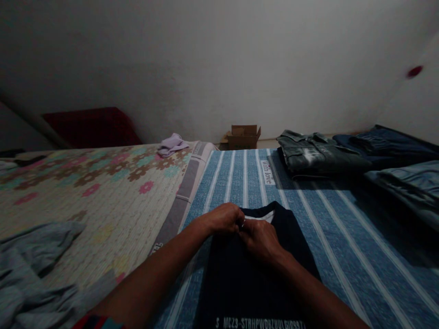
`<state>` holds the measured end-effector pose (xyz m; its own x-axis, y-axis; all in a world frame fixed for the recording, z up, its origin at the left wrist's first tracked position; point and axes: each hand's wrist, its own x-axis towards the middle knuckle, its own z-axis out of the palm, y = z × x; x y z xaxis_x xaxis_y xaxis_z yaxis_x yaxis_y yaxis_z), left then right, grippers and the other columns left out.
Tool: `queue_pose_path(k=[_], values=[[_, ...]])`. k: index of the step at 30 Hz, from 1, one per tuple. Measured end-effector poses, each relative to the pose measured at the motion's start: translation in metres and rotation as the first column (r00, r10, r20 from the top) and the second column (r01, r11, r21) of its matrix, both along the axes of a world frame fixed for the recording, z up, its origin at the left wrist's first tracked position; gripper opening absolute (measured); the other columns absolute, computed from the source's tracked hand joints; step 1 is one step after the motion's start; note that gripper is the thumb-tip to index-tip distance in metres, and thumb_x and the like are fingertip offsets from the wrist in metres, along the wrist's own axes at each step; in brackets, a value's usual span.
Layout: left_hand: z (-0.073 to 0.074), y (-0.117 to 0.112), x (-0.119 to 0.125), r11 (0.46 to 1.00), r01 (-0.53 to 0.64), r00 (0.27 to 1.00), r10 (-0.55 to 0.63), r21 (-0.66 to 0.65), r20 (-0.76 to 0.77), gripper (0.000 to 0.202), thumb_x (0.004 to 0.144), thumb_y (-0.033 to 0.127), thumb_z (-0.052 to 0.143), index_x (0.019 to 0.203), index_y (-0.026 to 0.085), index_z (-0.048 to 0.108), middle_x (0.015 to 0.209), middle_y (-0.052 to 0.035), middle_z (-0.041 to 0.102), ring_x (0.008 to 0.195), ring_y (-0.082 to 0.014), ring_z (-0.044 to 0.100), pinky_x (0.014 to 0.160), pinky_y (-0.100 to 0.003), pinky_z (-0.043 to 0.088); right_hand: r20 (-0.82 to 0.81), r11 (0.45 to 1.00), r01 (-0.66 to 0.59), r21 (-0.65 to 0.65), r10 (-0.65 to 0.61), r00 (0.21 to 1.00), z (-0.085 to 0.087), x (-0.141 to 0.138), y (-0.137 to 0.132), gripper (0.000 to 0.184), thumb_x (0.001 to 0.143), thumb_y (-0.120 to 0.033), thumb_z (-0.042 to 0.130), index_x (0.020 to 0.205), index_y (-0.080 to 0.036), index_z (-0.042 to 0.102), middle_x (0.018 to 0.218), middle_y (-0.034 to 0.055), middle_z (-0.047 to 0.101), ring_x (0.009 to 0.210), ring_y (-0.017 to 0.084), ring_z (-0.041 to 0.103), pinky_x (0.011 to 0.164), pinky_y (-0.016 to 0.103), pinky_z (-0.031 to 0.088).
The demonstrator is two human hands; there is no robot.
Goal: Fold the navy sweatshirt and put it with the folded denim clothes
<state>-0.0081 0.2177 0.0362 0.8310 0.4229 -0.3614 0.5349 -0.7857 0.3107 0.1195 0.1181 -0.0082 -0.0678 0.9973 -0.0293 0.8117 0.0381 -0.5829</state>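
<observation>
- The left hand and right hand meet, fingertips touching, at the collar of a dark T-shirt.
- Both sets of fingers are curled narrow, pinching the fabric.
- The shirt lies flat under the fingers on a blue striped sheet.
- Folded jeans lie well beyond the right fingers.
- A cardboard box sits far ahead.

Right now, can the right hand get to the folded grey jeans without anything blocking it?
Probably yes. The right hand rests on the dark t-shirt, and only bare striped sheet lies between it and the grey jeans. It looks like a long stretch forward, though.
</observation>
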Motion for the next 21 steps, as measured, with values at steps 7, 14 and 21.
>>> queue_pose_path(k=[7,14,21], values=[[-0.0037,-0.0004,-0.0018,1.000,0.006,0.999,-0.007,0.021,0.050,0.014,0.065,0.011,0.060,0.073,0.018,0.068,0.071,0.0009,0.066,0.067,-0.0139,0.059,0.060,-0.020,0.040,-0.040,1.000,0.000,0.029,0.001,0.999,0.0009,0.0008,-0.0029,0.016,0.083,-0.025,0.050,0.085,-0.023,0.065,0.082,0.0012,0.070,0.078,0.017,0.063,0.058,0.024,0.029],[-0.0074,0.0054,-0.0043,0.992,-0.002,0.998,0.010,-0.128,0.064,0.018,0.070,0.019,0.064,0.086,0.020,0.071,0.074,0.0027,0.066,0.072,-0.0127,0.059,0.066,-0.018,0.042,-0.003,0.998,-0.066,0.003,0.066,0.998,0.0043,0.0070,-0.0043,0.024,0.087,-0.027,0.045,0.078,-0.020,0.065,0.076,0.0029,0.068,0.070,0.015,0.061,0.056,0.025,0.027],[-0.0086,-0.0008,0.0018,0.998,-0.025,0.999,0.026,-0.060,0.021,0.019,0.067,0.009,0.059,0.079,0.017,0.070,0.074,0.0016,0.066,0.069,-0.0129,0.059,0.065,-0.019,0.042,0.069,0.999,-0.031,0.013,0.030,0.997,0.0025,0.0011,-0.0044,0.020,0.086,-0.022,0.046,0.083,-0.020,0.065,0.083,0.0052,0.069,0.079,0.019,0.063,0.061,0.026,0.031]])
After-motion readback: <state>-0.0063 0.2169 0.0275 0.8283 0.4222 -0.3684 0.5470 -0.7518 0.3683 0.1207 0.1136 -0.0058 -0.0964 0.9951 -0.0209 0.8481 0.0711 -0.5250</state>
